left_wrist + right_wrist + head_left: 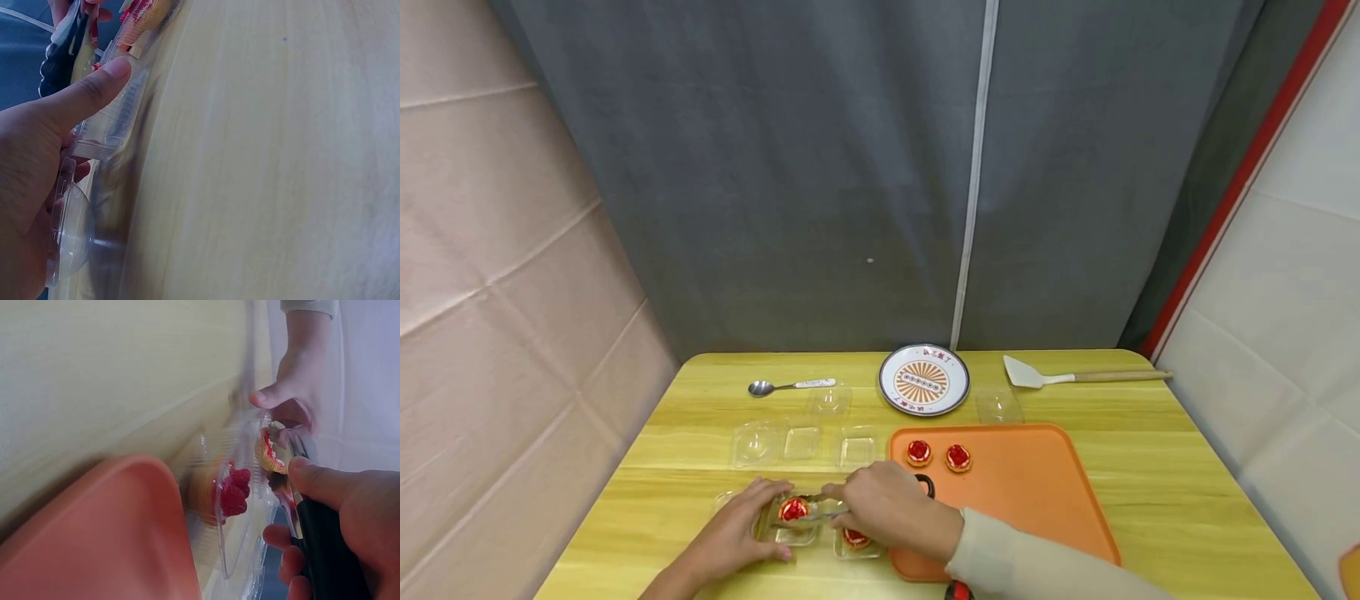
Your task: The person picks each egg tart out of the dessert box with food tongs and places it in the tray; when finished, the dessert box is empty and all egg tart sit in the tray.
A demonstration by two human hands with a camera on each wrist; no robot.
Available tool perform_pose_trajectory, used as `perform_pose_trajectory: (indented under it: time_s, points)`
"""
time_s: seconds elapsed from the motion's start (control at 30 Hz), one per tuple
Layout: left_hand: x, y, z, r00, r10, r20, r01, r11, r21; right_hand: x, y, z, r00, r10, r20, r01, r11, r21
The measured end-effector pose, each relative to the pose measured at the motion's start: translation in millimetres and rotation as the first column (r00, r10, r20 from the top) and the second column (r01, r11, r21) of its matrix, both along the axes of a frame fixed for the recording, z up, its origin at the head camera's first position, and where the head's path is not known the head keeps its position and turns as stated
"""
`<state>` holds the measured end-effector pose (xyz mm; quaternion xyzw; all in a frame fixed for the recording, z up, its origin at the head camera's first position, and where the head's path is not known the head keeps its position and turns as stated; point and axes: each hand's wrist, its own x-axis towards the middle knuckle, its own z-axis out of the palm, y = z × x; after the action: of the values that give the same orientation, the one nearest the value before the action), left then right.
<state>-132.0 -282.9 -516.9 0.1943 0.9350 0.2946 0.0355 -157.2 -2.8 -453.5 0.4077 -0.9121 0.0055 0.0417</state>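
My left hand (733, 529) holds a clear plastic container (795, 538) at its left side, the thumb at the near edge and the fingers at the far edge. My right hand (891, 504) grips metal tongs with a black handle (325, 550). Between the tong tips is a small tart with a red fruit topping (793, 509), over that container. Just to the right, under my right hand, another red-topped tart (232, 492) sits in a second clear container (861, 552). Two more tarts, one left (918, 452) and one right (958, 457), lie on the orange tray (1030, 500).
Behind the hands lie several clear containers and lids, among them a domed one (756, 443) and a square one (857, 448). Farther back are a spoon (790, 386), a patterned plate (924, 380), another clear lid (998, 407) and a white spatula (1037, 375) with a wooden handle.
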Motion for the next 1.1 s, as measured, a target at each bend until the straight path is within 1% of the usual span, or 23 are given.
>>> perform_pose_trajectory:
  time_s: [0.2,0.4,0.57,0.7,0.97,1.1]
  points:
    - [0.4,0.8,2.0,1.0,0.009,0.012,-0.009,1.0,-0.004,0.5,11,6.1,1.0,0.001,0.01,0.0,0.998,-0.058]
    - [0.1,0.3,1.0,1.0,0.005,-0.001,-0.005,1.0,-0.004,0.2,24,6.3,0.999,-0.007,0.032,0.011,0.994,-0.112]
    - [-0.1,-0.2,-2.0,1.0,0.011,-0.016,-0.011,1.0,-0.01,0.0,36,5.3,0.997,-0.046,0.061,0.055,0.987,-0.149]
    - [0.5,-0.5,-3.7,1.0,0.024,-0.003,-0.024,0.999,-0.021,1.1,47,7.1,0.992,-0.069,0.101,0.085,0.983,-0.165]
    - [0.9,-0.3,-3.1,1.0,0.028,0.013,-0.028,0.999,-0.023,0.3,71,6.9,0.987,-0.092,0.135,0.12,0.968,-0.219]
    - [1.5,-0.2,-2.5,1.0,0.027,0.015,-0.027,0.999,-0.024,0.3,82,4.3,0.986,-0.101,0.135,0.132,0.959,-0.251]
